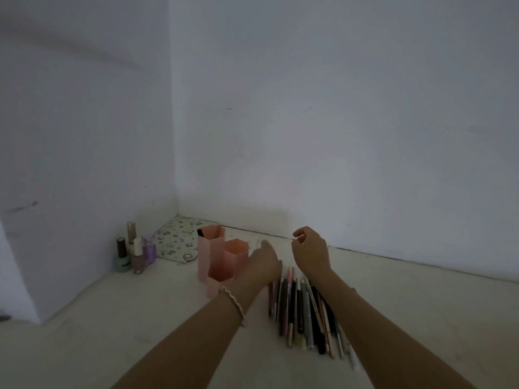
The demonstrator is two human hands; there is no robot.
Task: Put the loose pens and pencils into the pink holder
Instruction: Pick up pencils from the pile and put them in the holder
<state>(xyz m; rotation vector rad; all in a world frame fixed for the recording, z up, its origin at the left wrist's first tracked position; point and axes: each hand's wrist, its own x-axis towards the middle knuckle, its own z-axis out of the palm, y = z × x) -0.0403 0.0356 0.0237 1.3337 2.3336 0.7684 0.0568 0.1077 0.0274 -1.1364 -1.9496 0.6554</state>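
far off to the left of both hands, a cluster of small bottles [134, 252] stands by the wall, with a patterned pouch [177, 240] lying behind them. nearer in, the pink holder [217, 258] sits on the pale surface [118, 318] just left of the left hand [264, 262], its hexagon tubes upright and one dark item poking from the tallest. that left hand is blurred, fingers stretched flat over the holder's near rim, gripping nothing i can make out. a bracelet [236, 303] rides the wrist.

between and under the two forearms lies the heap of loose pens and pencils [306, 310], side by side, none of them lifted yet. the right hand [311, 249] hangs above their far ends, fingers loosely curled; something thin may be pinched there, but i cannot tell.

the risk i see: the left hand is so close to the light holder that a careless sweep could knock it over or shove it toward the bottles. grabbing a whole bundle at once could also let some roll off or jam at a narrow tube mouth.
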